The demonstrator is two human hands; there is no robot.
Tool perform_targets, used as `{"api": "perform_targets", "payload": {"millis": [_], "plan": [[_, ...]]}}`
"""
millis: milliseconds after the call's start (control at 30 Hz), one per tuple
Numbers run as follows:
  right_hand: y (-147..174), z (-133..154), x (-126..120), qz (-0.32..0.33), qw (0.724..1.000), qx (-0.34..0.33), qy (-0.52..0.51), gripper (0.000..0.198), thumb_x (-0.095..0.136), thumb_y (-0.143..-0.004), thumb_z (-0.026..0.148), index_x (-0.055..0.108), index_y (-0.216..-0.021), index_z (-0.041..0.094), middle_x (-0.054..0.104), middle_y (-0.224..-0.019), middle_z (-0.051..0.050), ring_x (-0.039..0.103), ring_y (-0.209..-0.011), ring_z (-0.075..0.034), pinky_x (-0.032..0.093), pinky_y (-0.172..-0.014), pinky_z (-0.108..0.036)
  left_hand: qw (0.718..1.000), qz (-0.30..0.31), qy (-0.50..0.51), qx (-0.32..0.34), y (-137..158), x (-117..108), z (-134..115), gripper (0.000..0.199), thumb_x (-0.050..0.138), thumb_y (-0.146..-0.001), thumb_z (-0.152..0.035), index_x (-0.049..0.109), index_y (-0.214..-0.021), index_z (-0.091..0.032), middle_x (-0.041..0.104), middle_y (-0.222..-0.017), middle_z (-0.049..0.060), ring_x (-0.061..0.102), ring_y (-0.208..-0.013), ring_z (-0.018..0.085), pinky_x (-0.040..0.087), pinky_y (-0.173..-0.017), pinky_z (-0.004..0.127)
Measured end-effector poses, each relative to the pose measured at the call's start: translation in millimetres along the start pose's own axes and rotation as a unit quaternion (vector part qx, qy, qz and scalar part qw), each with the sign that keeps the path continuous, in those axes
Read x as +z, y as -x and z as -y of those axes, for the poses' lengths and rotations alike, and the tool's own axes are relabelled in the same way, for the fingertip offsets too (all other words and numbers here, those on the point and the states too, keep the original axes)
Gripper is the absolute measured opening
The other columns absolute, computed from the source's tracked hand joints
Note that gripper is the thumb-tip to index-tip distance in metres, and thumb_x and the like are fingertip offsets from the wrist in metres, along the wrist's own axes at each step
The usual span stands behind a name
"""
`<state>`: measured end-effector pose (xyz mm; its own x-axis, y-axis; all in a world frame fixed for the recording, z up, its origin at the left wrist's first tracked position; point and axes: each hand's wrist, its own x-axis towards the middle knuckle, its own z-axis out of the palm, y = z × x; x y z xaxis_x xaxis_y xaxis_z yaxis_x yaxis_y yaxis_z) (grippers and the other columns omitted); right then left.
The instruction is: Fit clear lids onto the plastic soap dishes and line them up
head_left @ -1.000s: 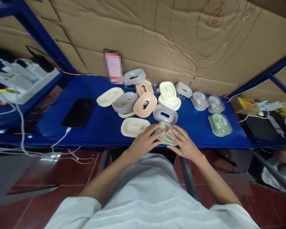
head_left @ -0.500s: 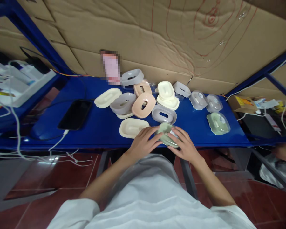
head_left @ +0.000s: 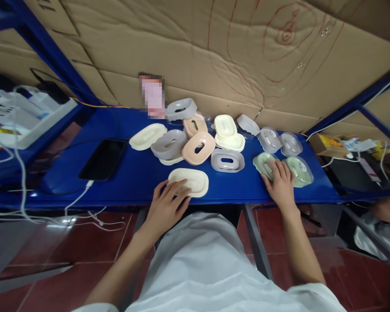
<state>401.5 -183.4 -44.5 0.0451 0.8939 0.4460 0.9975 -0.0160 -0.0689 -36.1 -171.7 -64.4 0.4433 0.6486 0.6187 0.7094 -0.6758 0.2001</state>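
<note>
My right grip (head_left: 282,184) is out at the right-hand side of the table (head_left: 237,188), fingers over the near right part of a green dish (head_left: 261,162), thumb down by its near edge. Clamped on it or merely resting? I can't tell from here. The dish sits just beyond and left of my knuckles, flat on the blue top, with a second green dish (head_left: 301,174) close on its right, by my outer fingers. Over to my left grip (head_left: 165,210): fingers spread apart, reaching across the left part of a cream tray (head_left: 199,180), closed around nothing. The tray lies just ahead and to the right of that palm, near the table's front edge. Between my two hands, a bit farther back, there's a grey slotted ring (head_left: 227,168), touched by neither.
</note>
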Motion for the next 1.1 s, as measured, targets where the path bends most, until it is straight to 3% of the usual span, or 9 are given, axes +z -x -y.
{"api": "perform_targets", "payload": {"millis": [133,300,367,467,600,700,867,1000,1100], "plan": [[-23,16,22,0.001,0.999,-0.033,-0.022,0.059,0.050,-0.109,0.044,0.047,-0.165,0.025,0.041,-0.175,-0.017,0.033,-0.164,-0.042,0.021,-0.128,-0.080,0.998,0.034,0.040,0.047,-5,-2,-7,0.025,0.060,-0.107,-0.016,0.069,-0.129,-0.022,0.076,-0.140,0.012,0.075,-0.115,0.026,0.049,-0.105,0.047],[-36,72,31,0.074,0.971,-0.180,-0.140,0.042,0.053,-0.111,0.046,0.065,-0.149,0.031,0.063,-0.159,-0.010,0.052,-0.154,-0.033,0.025,-0.132,-0.069,0.997,0.054,0.045,0.022,-6,5,-2,0.022,0.063,-0.107,-0.023,0.072,-0.127,-0.023,0.072,-0.145,0.014,0.070,-0.128,0.030,0.050,-0.108,0.050],[-37,85,23,0.082,0.960,-0.190,-0.190,0.032,0.053,-0.111,0.047,0.075,-0.128,0.030,0.076,-0.140,-0.008,0.066,-0.138,-0.031,0.032,-0.129,-0.065,0.997,0.056,0.054,0.009,-5,8,0,0.020,0.066,-0.107,-0.026,0.072,-0.125,-0.023,0.073,-0.143,0.013,0.068,-0.131,0.031,0.049,-0.111,0.052],[-36,86,8,0.064,0.952,-0.122,-0.273,0.036,0.050,-0.111,0.052,0.077,-0.110,0.028,0.081,-0.119,-0.007,0.075,-0.116,-0.028,0.053,-0.113,-0.051,0.995,0.062,0.078,0.007,-4,9,2,0.018,0.066,-0.107,-0.027,0.072,-0.122,-0.021,0.074,-0.138,0.012,0.067,-0.132,0.029,0.052,-0.111,0.048],[-38,70,7,0.054,0.942,0.026,-0.329,0.049,0.041,-0.113,0.060,0.072,-0.127,0.025,0.078,-0.120,-0.009,0.074,-0.109,-0.027,0.061,-0.095,-0.042,0.993,0.077,0.089,0.014,-8,8,2,0.018,0.067,-0.107,-0.027,0.071,-0.123,-0.022,0.073,-0.138,0.012,0.067,-0.130,0.029,0.053,-0.110,0.046],[-42,65,17,0.045,0.950,0.058,-0.305,0.054,0.035,-0.114,0.057,0.070,-0.134,0.021,0.075,-0.127,-0.013,0.072,-0.115,-0.028,0.059,-0.100,-0.045,0.991,0.086,0.099,0.035,-14,7,2,0.017,0.066,-0.107,-0.028,0.071,-0.122,-0.022,0.074,-0.135,0.012,0.069,-0.125,0.028,0.054,-0.107,0.046],[-32,77,23,-0.015,0.981,-0.031,-0.190,0.051,0.043,-0.113,0.053,0.065,-0.147,0.021,0.063,-0.152,-0.017,0.056,-0.145,-0.033,0.044,-0.121,-0.056,0.984,0.119,0.125,0.036,-19,10,2,0.018,0.067,-0.107,-0.028,0.070,-0.124,-0.022,0.074,-0.135,0.011,0.069,-0.127,0.027,0.054,-0.108,0.046],[-15,88,22,0.046,0.979,-0.133,-0.145,0.046,0.061,-0.108,0.053,0.068,-0.145,0.027,0.069,-0.149,-0.012,0.062,-0.141,-0.034,0.047,-0.117,-0.056,0.985,0.104,0.135,0.009,-13,13,4,0.024,0.067,-0.106,-0.028,0.069,-0.130,-0.024,0.071,-0.141,0.012,0.068,-0.132,0.029,0.056,-0.113,0.050],[-9,92,21,0.029,0.970,-0.141,-0.196,0.038,0.061,-0.110,0.043,0.070,-0.142,0.026,0.075,-0.141,-0.011,0.066,-0.138,-0.032,0.050,-0.117,-0.055,0.986,0.078,0.147,-0.014,-11,13,3,0.033,0.067,-0.107,-0.029,0.065,-0.139,-0.025,0.064,-0.151,0.014,0.063,-0.142,0.029,0.057,-0.117,0.048]]}}
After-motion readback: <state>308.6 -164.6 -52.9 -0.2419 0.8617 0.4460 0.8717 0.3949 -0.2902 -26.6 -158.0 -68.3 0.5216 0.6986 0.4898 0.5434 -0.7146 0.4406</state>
